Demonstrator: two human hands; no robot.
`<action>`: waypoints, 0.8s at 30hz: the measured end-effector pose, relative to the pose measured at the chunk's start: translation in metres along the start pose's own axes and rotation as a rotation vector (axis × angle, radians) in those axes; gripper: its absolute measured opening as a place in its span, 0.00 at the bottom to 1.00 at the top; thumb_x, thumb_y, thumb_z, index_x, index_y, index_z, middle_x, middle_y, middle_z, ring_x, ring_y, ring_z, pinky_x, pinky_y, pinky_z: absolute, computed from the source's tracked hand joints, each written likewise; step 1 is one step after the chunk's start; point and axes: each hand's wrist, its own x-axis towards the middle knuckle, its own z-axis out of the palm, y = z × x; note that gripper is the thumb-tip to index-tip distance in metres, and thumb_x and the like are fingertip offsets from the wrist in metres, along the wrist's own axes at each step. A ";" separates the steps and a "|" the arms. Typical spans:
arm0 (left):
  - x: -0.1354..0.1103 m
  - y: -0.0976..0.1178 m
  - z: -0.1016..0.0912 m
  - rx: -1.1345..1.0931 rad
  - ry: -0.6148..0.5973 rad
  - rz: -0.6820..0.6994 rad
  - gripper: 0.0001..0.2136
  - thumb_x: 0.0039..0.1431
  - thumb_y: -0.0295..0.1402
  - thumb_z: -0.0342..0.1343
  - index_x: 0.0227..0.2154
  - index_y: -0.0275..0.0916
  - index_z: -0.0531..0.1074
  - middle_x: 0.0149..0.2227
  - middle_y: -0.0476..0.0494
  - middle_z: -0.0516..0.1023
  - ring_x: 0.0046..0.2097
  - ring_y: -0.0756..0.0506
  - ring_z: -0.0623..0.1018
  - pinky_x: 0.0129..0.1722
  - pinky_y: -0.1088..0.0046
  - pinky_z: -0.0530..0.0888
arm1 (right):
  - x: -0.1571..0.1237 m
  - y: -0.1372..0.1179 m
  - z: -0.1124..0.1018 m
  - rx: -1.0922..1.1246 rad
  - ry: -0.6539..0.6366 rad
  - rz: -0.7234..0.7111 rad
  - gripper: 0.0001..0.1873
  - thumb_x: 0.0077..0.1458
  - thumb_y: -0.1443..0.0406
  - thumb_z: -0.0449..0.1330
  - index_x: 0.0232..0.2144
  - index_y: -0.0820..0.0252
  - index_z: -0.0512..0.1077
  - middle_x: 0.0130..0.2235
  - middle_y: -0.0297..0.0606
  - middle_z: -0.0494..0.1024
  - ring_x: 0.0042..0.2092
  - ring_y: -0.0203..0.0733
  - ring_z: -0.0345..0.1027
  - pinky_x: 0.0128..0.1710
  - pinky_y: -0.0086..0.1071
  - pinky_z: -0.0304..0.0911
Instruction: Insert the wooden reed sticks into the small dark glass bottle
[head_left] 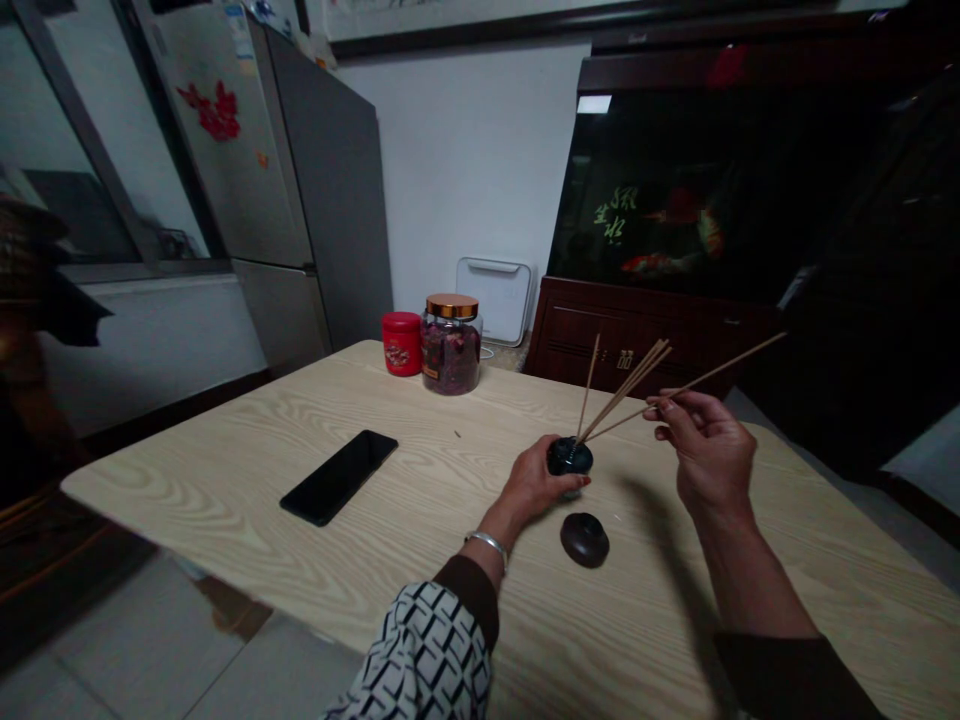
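A small dark glass bottle [574, 458] stands on the wooden table, with my left hand [538, 474] wrapped around its left side. Several thin reed sticks [628, 382] fan up out of its neck, most of them bunched and leaning right. Between the thumb and fingers of my right hand [699, 440] is a single reed stick [735, 360], slanting down toward the bottle's mouth. Whether its lower tip is inside the mouth I cannot tell. In front of the bottle lies a round dark brown lid [585, 540], apart from both hands.
A black phone [339, 477] lies on the table [420, 560] to the left. At the back edge stand a red canister [402, 344] and a glass jar [451, 350] with a copper-coloured lid. Behind are a fridge [330, 180] and a fish tank [675, 190].
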 end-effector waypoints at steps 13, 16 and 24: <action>0.001 -0.003 0.001 0.008 0.006 0.014 0.30 0.44 0.39 0.72 0.52 0.40 0.71 0.45 0.40 0.79 0.46 0.40 0.77 0.50 0.59 0.75 | -0.006 0.022 0.027 -0.299 -0.317 0.029 0.16 0.52 0.53 0.65 0.34 0.59 0.75 0.29 0.36 0.77 0.28 0.38 0.70 0.23 0.29 0.64; 0.001 -0.002 0.000 0.018 0.005 0.017 0.31 0.44 0.39 0.72 0.52 0.40 0.71 0.46 0.40 0.78 0.47 0.40 0.77 0.50 0.61 0.74 | -0.012 0.028 0.028 -0.380 -0.343 0.033 0.17 0.52 0.51 0.64 0.33 0.59 0.75 0.28 0.36 0.76 0.28 0.39 0.69 0.25 0.31 0.63; 0.001 0.000 0.000 0.036 0.007 0.002 0.30 0.43 0.38 0.72 0.51 0.39 0.71 0.46 0.41 0.79 0.47 0.40 0.77 0.50 0.63 0.73 | -0.026 0.040 0.026 -0.407 -0.383 0.068 0.17 0.54 0.51 0.62 0.34 0.59 0.74 0.32 0.39 0.78 0.32 0.43 0.72 0.35 0.37 0.66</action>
